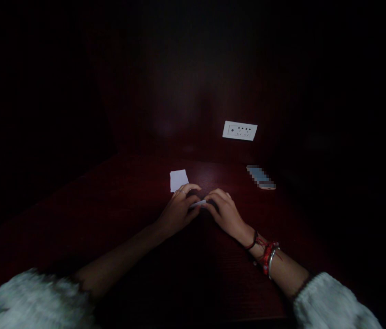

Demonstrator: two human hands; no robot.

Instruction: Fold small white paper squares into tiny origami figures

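Observation:
Between my two hands is a small folded piece of white paper (198, 204), held low over the dark red table. My left hand (179, 210), with a ring on one finger, pinches its left end between thumb and fingers. At the right end, the thumb and fingers of my right hand (225, 212) close on the same paper. Just beyond my left hand lies a white square of paper (178, 180), its near edge partly covered by the fingers. How the held paper is folded is too small to tell.
A phone (261, 177), its screen pixelated, lies on the table (138, 183) to the right. Behind it, a white power socket (240, 130) is set in the dark back panel. Much of the surroundings is lost in darkness.

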